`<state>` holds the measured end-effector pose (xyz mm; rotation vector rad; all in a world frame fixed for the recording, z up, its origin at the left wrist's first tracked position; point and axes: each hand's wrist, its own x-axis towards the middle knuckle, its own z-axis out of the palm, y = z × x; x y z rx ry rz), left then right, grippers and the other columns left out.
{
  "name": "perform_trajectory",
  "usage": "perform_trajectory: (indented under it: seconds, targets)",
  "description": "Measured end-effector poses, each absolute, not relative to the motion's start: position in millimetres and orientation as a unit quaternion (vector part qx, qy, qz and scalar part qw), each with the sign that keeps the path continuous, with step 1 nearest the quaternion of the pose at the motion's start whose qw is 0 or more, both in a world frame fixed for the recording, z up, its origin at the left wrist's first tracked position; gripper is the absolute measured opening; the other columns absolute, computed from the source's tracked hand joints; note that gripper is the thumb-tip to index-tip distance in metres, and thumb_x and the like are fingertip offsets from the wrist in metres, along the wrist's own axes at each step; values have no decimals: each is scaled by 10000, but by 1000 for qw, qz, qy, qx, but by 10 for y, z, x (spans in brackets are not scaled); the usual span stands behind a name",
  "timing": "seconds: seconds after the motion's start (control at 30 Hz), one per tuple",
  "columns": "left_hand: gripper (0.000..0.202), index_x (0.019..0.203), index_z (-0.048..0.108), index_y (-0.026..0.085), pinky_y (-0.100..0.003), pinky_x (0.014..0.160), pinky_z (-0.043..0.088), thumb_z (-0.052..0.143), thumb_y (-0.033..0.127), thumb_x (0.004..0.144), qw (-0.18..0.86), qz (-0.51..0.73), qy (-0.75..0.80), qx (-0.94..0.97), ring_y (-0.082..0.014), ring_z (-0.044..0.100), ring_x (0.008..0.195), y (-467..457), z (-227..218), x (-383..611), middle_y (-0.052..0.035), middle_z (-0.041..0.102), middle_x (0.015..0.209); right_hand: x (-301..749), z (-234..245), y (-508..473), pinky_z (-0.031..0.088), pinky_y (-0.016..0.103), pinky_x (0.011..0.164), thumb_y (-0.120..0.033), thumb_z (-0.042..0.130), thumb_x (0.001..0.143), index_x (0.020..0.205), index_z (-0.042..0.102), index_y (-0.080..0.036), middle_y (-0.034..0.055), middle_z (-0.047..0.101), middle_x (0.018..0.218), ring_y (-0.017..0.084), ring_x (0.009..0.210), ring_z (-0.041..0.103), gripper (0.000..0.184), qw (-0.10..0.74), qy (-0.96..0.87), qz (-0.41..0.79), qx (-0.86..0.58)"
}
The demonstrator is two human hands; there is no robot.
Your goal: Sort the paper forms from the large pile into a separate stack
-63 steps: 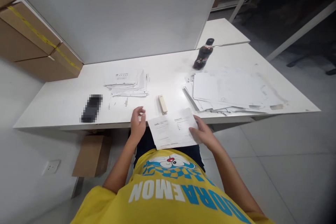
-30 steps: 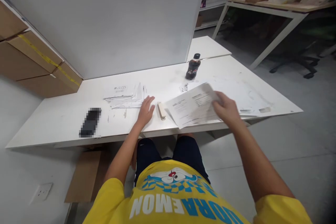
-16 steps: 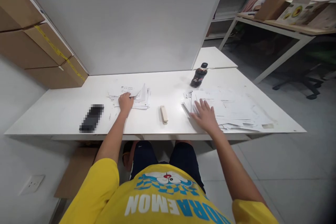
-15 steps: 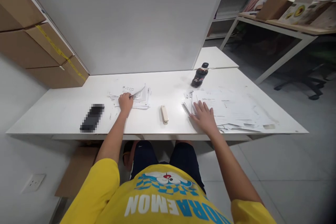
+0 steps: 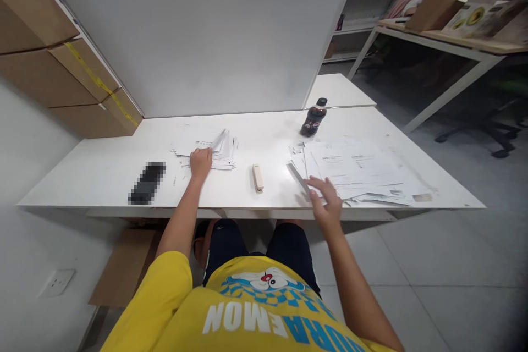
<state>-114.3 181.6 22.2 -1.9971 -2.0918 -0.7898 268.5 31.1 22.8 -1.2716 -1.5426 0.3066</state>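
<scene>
Printed sheet [image 5: 342, 168] now lies flat, print up, on top of the right pile [image 5: 371, 197]; about 2 s ago the right hand [image 5: 328, 206] held it over the lap, and 0.5 s ago that hand lay flat on it. Now the right hand is off the sheet and back at the pile's near left corner, fingers parted and loosely bent, no paper seen between them; whether a fingertip brushes a page edge, cannot tell. Left hand [image 5: 201, 163] went from beside the stapler [image 5: 258, 178] (1 s ago) to the left pile [image 5: 225, 166]; fingers look closed at a lifted sheet [image 5: 219, 141], which tilts up past the knuckles, rest of the pile flat under it. Thumb hidden, so how many sheets are gripped, cannot tell. Meaning for the paper handling: that 1 sheet looks set down and let go, so by my read the active hold is now on the left pile. Papers sit in 2 piles on the white desk [image 5: 256, 132], stapler between them, untouched, no hand on it. Right pile is spread out, edges uneven, several pages sticking out; left pile more compact. Bottle [image 5: 314, 117] upright just behind the right pile. Pixelated dark object [image 5: 147, 183] lies left of the left pile, nearer the front edge.
</scene>
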Motion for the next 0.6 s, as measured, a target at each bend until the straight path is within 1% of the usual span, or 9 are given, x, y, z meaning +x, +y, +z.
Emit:
perform_trajectory:
  seconds: [0.1, 0.17, 0.27, 0.33, 0.4, 0.43, 0.5, 0.6]
  targets:
    - [385, 801, 635, 185, -435, 882, 384, 362, 370, 999, 77, -259, -693, -668, -304, 594, 938, 1791, 217, -1122, -146, 681, 843, 2245, 38, -50, 429, 535, 1055, -384, 443, 925, 933, 688, -277, 73, 732, 979, 273, 1034, 664, 267, 578, -613, 215, -493]
    - [401, 774, 622, 185, -433, 863, 390, 355, 379, 1002, 82, -259, -693, -668, -304, 600, 913, 1797, 216, -1118, -148, 672, 821, 1987, -205, -262, 514, 505, 920, -394, 459, 915, 867, 697, -286, 79, 728, 909, 284, 935, 675, 266, 577, -598, 281, -479]
    - [411, 764, 612, 178, -428, 832, 405, 336, 365, 1005, 89, -260, -698, -661, -305, 607, 885, 1820, 216, -1129, -155, 654, 796, 1752, -657, -447, 539, 461, 812, -451, 494, 889, 784, 708, -282, 74, 721, 831, 285, 855, 676, 292, 505, -597, 398, -480]
    - [417, 775, 619, 170, -426, 817, 417, 322, 349, 1007, 93, -261, -703, -655, -306, 609, 876, 1840, 213, -1147, -163, 650, 792, 1712, -950, -461, 541, 451, 783, -536, 548, 830, 721, 707, -262, 72, 723, 765, 292, 798, 683, 335, 448, -567, 477, -500]
    - [435, 818, 639, 155, -434, 825, 426, 293, 334, 1012, 98, -261, -709, -648, -312, 611, 899, 1863, 205, -1166, -178, 658, 815, 1740, -1189, -407, 542, 460, 772, -627, 561, 772, 698, 697, -241, 78, 720, 703, 307, 759, 693, 417, 425, -520, 521, -527]
    - [441, 865, 652, 145, -442, 841, 428, 278, 325, 1014, 99, -260, -711, -646, -318, 610, 933, 1877, 200, -1174, -188, 669, 852, 1768, -1282, -367, 543, 468, 769, -667, 547, 754, 704, 691, -233, 83, 718, 682, 315, 750, 697, 460, 428, -497, 527, -540]
    - [434, 1002, 661, 128, -463, 894, 423, 269, 315, 1015, 99, -255, -710, -648, -331, 592, 1045, 1906, 183, -1179, -206, 687, 992, 1827, -1419, -285, 546, 482, 769, -720, 496, 743, 735, 681, -227, 90, 715, 669, 323, 747, 704, 527, 440, -467, 525, -559]
    - [421, 1159, 640, 132, -502, 1012, 372, 322, 363, 1008, 89, -240, -703, -663, -349, 504, 1243, 1934, 149, -1162, -197, 654, 1210, 1872, -1536, -202, 547, 489, 784, -746, 474, 722, 759, 671, -224, 94, 725, 698, 325, 764, 713, 560, 438, -441, 535, -572]
